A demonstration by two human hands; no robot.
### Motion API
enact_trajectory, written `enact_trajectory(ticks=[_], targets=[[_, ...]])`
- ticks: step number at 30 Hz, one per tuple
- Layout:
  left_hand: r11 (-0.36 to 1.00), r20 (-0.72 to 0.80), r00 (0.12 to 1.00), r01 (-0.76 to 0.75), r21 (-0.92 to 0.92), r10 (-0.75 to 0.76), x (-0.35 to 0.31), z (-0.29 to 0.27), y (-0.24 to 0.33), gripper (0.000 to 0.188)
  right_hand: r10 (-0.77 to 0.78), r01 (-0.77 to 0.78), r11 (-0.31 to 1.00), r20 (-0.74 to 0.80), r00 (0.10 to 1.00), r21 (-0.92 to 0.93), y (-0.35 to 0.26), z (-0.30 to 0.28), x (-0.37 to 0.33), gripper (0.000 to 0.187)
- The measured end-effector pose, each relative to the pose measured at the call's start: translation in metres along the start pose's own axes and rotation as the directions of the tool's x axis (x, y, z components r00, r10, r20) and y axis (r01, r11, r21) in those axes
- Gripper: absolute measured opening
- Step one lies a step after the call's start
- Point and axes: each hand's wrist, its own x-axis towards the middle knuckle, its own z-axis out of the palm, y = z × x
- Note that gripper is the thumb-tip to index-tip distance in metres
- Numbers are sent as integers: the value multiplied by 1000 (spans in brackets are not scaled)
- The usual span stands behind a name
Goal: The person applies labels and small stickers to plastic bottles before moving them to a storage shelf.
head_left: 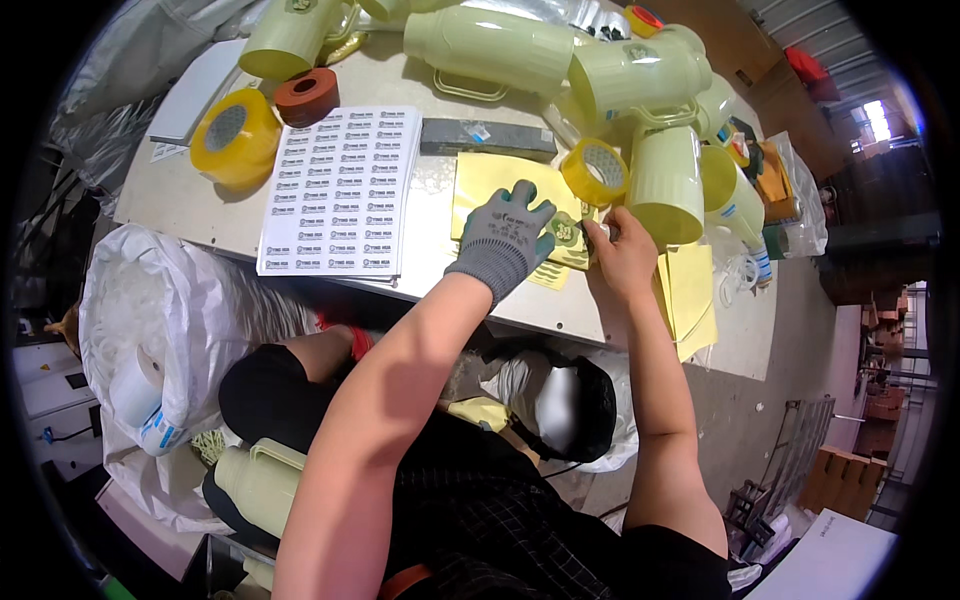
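My left hand (503, 238), in a grey glove with green fingertips, lies with fingers spread on a stack of yellow sheets (485, 178). At the stack's right side, my bare right hand (625, 256) pinches the edge of a yellow sticker sheet (566, 230) with a green emblem; the fingertips partly cover what they grip. Just beyond it stands a roll of clear yellow tape (596, 172). A pale green plastic jug (667, 185) is next to my right hand. More yellow sheets (690, 300) lie below that jug at the table's edge.
Left of my hands is a white sheet of printed labels (338, 195); a dark grey bar (487, 139) lies behind. A large yellow tape roll (235, 140) and a red-brown roll (307, 96) stand farther left. Several pale green jugs (490, 48) line the back. A white sack (150, 300) stands by the table.
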Motion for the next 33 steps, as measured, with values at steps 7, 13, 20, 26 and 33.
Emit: enact_trajectory(ticks=[7, 13, 20, 26, 33], targets=[[999, 55, 998, 31, -20, -30, 10, -6, 4, 45, 54, -53, 998, 25, 998, -34, 4, -5, 5, 38], [1000, 62, 998, 25, -2, -25, 11, -6, 2, 47, 15, -15, 999, 19, 1000, 42, -2, -1, 7, 38], [998, 159, 985, 63, -5, -62, 18, -14, 5, 51, -118, 108, 991, -128, 985, -80, 4, 4, 10, 36], [997, 224, 971, 83, 5, -82, 21, -17, 5, 55, -123, 121, 992, -54, 991, -40, 6, 0, 10, 35], [997, 225, 972, 72, 7, -72, 21, -16, 6, 56, -91, 90, 996, -10, 996, -9, 9, 0, 8, 36]])
